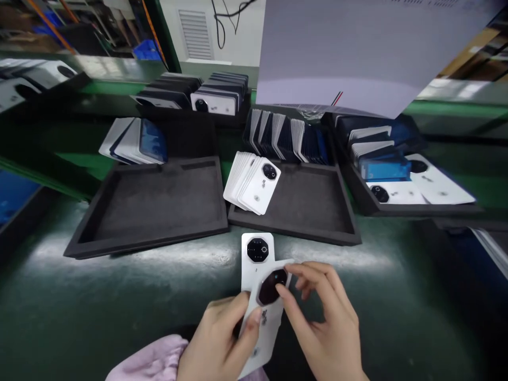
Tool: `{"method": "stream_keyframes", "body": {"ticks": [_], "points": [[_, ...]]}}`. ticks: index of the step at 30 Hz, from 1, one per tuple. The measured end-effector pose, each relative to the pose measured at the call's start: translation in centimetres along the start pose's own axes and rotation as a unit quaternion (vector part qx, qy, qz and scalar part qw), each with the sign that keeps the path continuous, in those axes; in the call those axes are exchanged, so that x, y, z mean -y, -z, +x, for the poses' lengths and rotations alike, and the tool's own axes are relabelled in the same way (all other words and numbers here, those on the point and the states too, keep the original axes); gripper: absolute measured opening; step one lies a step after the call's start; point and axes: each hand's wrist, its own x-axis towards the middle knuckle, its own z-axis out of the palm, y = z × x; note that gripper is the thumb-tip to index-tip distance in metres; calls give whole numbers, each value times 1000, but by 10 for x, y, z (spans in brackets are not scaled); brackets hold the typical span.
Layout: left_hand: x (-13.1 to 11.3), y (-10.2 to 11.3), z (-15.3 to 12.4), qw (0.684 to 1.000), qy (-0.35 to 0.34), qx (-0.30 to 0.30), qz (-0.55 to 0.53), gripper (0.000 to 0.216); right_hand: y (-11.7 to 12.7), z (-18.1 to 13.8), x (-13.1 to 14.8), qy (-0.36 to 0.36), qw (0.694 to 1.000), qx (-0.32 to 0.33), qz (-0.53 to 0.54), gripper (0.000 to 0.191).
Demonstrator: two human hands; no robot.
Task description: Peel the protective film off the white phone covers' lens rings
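Note:
My left hand (pixel 224 333) grips a white phone back panel (pixel 270 323) near the table's front edge, its thumb on the face and its fingers at the left side. The panel has a dark camera window (pixel 273 286) and small dark print. My right hand (pixel 323 317) pinches the upper right corner, thumb on the camera window and index finger at the top edge. Partly covered behind it is a second white back panel (pixel 251 272); whether it lies on the table or is also held, I cannot tell.
A fanned stack of white panels (pixel 256 185) rests across a black foam tray (pixel 293 222). Another black tray (pixel 159 233) stands to the left, with panels (pixel 135 140) at its back. At right, a tray (pixel 420 207) holds panels and blue film pieces. A large grey board (pixel 357 58) overhangs behind.

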Motion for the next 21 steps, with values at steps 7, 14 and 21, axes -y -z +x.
{"method": "stream_keyframes", "body": {"ticks": [7, 14, 21], "points": [[-1, 3, 2, 997, -48, 32, 56, 23, 9, 6, -8, -43, 994, 49, 87, 7], [2, -1, 3, 995, -47, 44, 73, 25, 15, 7, -17, -64, 989, 104, 83, 13], [4, -5, 6, 998, 26, 61, -2, 22, 8, 2, -17, 41, 993, 106, -32, 12]]}}
